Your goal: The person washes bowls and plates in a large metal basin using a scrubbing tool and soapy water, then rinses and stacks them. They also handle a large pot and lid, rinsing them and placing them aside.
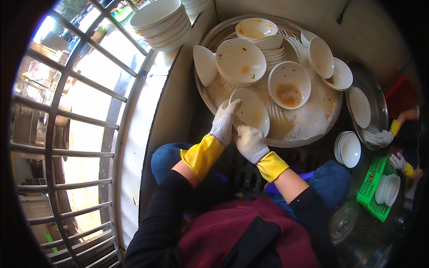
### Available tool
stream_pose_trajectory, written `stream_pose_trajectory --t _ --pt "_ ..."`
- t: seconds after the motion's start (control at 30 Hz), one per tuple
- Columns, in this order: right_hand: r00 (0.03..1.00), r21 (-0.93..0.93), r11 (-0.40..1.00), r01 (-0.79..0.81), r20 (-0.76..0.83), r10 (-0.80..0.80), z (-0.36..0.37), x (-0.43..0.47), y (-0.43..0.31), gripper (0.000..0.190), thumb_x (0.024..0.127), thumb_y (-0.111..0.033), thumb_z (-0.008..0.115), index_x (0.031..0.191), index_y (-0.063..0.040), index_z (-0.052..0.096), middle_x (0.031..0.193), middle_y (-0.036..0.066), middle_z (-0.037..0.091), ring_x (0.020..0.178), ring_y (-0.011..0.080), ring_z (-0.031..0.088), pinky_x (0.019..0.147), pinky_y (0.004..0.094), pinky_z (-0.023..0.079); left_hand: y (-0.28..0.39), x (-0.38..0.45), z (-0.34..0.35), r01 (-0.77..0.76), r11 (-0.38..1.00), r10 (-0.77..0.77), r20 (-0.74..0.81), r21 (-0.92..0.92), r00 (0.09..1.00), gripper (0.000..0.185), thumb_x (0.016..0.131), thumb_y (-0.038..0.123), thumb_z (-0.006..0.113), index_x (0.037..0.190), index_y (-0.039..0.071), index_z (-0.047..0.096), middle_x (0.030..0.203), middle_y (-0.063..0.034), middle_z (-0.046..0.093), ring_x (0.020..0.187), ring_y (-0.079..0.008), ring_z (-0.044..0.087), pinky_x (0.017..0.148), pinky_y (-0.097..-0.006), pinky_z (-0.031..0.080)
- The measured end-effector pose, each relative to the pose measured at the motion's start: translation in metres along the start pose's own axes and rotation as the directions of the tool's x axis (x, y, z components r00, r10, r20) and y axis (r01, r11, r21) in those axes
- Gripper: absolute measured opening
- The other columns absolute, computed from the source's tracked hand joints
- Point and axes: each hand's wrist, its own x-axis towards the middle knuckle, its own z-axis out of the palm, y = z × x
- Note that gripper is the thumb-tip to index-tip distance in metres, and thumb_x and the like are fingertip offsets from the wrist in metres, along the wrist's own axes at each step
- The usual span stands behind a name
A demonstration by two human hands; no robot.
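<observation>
Both of my hands wear whitish knit gloves over yellow rubber cuffs. My left hand (225,117) grips the left rim of a tilted white bowl (251,110), with its thumb along the edge. At the bowl's lower edge is my right hand (249,142), its fingers curled; whether it holds something else is hidden. The bowl leans over the near side of a large round metal basin (305,142) of cloudy, foamy water. Behind it stand a stack of soiled bowls (241,60) and a bowl with brown liquid (289,85). Plates (276,115) lie partly under the water.
A stack of bowls (161,25) stands on the ledge by the barred window at upper left. Right of the basin are stacked bowls (348,149), a second metal basin (382,100) and a green plastic basket (368,187) with plates. Another person's gloved hands (385,137) are at the far right.
</observation>
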Motion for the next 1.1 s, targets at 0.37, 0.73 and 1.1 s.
stream_pose_trajectory --t 0.37,0.73,1.1 --pt "0.994 -0.166 0.986 -0.016 0.104 0.034 -0.022 0.007 0.003 0.020 0.094 -0.027 0.074 0.099 -0.008 0.078 0.093 0.022 0.078 0.082 0.0469 0.076 0.080 0.0566 0.063 0.001 0.000 0.018 -0.111 0.976 0.119 -0.032 0.190 0.992 0.077 0.097 0.038 0.082 0.160 0.004 0.055 0.145 -0.0160 0.069 0.130 -0.0253 0.066 0.114 -0.0364 0.051" --pt "0.970 -0.301 0.954 -0.021 0.223 0.091 -0.080 -0.012 0.079 0.031 0.104 -0.023 0.063 0.130 -0.014 0.078 0.117 0.017 0.080 0.113 0.0391 0.076 0.103 0.0483 0.060 0.027 -0.006 -0.017 -0.042 0.996 0.045 -0.044 0.079 0.998 0.066 0.100 0.038 0.080 0.150 -0.002 0.064 0.136 -0.0136 0.073 0.124 -0.0226 0.068 0.110 -0.0356 0.051" --pt "0.541 0.872 0.027 -0.488 0.278 0.794 -0.044 0.018 0.150 0.049 0.108 -0.044 0.062 0.133 -0.005 0.077 0.135 0.017 0.078 0.122 0.0396 0.074 0.102 0.0479 0.060 0.023 -0.017 0.008 -0.026 0.968 0.040 -0.051 0.251 0.998 0.068 0.104 0.047 0.078 0.151 -0.001 0.065 0.134 -0.0114 0.074 0.123 -0.0185 0.067 0.108 -0.0338 0.052"
